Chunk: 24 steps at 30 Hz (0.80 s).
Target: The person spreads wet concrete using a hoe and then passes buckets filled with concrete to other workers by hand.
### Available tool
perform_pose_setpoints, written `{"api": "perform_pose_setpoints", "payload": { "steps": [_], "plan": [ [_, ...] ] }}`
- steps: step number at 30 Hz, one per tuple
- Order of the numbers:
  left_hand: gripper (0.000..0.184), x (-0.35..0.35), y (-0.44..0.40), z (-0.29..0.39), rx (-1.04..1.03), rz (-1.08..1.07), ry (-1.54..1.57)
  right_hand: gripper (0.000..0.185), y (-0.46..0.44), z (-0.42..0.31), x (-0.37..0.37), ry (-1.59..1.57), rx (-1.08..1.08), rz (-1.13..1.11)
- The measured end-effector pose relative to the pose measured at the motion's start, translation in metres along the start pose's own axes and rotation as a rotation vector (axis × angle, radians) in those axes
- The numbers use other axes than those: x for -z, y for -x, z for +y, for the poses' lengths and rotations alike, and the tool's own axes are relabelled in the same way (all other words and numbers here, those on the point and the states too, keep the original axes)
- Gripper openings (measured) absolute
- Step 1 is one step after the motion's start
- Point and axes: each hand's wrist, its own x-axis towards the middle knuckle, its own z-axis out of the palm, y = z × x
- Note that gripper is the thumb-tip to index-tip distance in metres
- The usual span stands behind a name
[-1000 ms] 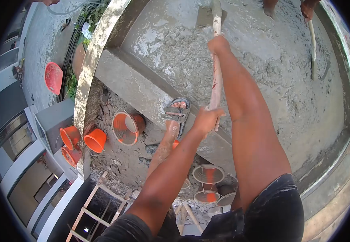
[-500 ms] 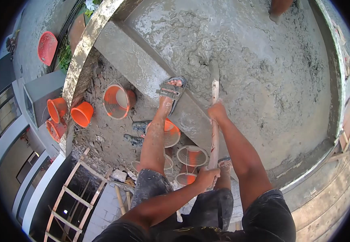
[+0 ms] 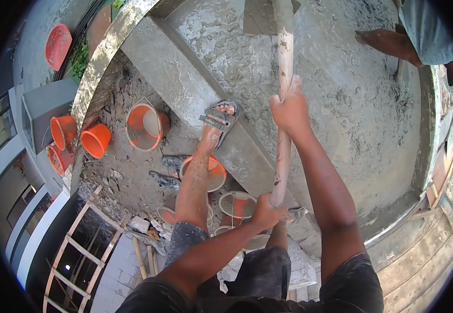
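Both hands hold a long wooden hoe handle [image 3: 284, 62]. My right hand [image 3: 292, 112] wraps round its middle, and my left hand [image 3: 268, 213] grips the lower end near my body. At the far end the flat grey hoe blade [image 3: 259, 18] shows above the wet concrete [image 3: 341, 115], partly behind the shaft; whether it touches the surface I cannot tell. My sandalled left foot [image 3: 221, 116] rests on the concrete ledge [image 3: 179, 73] bordering the wet mix.
Orange buckets stand at the left, among them a large bucket [image 3: 146, 128] and a smaller bucket [image 3: 96, 141]. A wooden ladder [image 3: 77, 245] leans lower left. Another person's leg [image 3: 393, 43] reaches over the mix at upper right, near a second tool handle [image 3: 401, 70].
The hoe has been raised from the wet mix, bringing its blade into sight. Both hands have moved up in the view. The other person has come further in at upper right.
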Motion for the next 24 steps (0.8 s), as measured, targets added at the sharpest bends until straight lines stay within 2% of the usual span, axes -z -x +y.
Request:
{"api": "perform_pose_setpoints", "payload": {
  "steps": [2,4,6,7,9,11,12,13,15,16,18,24],
  "plan": [
    [0.016,0.045,-0.076,0.034,-0.101,0.103,0.083,0.074,-0.072,-0.057,-0.017,-0.050,0.138,0.013],
    [0.021,0.103,-0.145,0.085,-0.096,0.092,0.149,0.073,-0.140,-0.106,-0.051,-0.015,0.177,-0.024],
    [0.018,0.154,-0.193,0.132,-0.087,0.144,0.255,0.068,-0.183,-0.138,-0.099,0.010,0.185,-0.004],
    [0.018,0.166,-0.199,0.139,-0.100,0.149,0.262,0.068,-0.204,-0.137,-0.123,0.013,0.199,-0.002],
    [0.017,0.188,-0.204,0.143,0.078,0.243,0.166,0.079,-0.225,-0.130,-0.168,0.211,0.154,-0.086],
    [0.018,0.194,-0.192,0.122,0.139,0.235,0.153,0.079,-0.213,-0.118,-0.181,0.182,0.089,-0.125],
    [0.019,0.187,-0.182,0.105,0.196,0.219,0.142,0.080,-0.198,-0.104,-0.181,0.159,0.022,-0.157],
    [0.019,0.172,-0.173,0.091,0.206,0.220,0.154,0.080,-0.183,-0.091,-0.176,0.168,0.021,-0.169],
    [0.019,0.134,-0.166,0.079,0.213,0.184,0.291,0.077,-0.164,-0.076,-0.158,0.204,0.000,-0.337],
    [0.019,0.113,-0.163,0.073,0.206,0.185,0.287,0.077,-0.155,-0.069,-0.151,0.200,0.005,-0.332],
    [0.017,0.072,-0.151,0.053,0.242,0.068,0.523,0.070,-0.134,-0.035,-0.142,0.283,-0.001,-0.347],
    [0.018,-0.037,-0.060,-0.028,0.442,0.030,0.436,0.056,-0.013,0.101,-0.094,0.200,-0.146,-0.371]
  ]
}}
